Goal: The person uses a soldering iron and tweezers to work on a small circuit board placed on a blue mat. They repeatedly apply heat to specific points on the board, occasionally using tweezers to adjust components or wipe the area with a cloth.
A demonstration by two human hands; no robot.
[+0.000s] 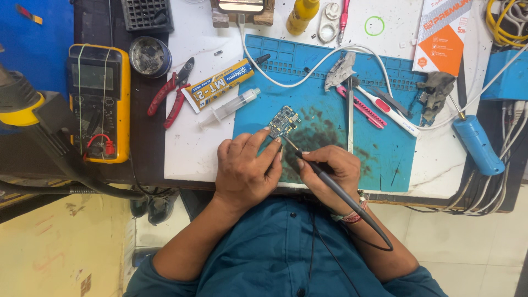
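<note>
Nearby, round tin holds dark, crusted residue.

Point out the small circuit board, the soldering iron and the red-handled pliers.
small circuit board (284,121), head view, middle of the board's face.
soldering iron (330,184), head view, dark handle below the right hand's fingers.
red-handled pliers (168,96), head view, on the red handles.

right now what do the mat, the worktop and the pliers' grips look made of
Mat: likely silicone, matte blue, moulded compartments, dark stains. Worktop: looks like white stone or laminate, smooth with faint veins. Pliers grips: red plastic or rubber sleeves, slightly glossy.
</note>
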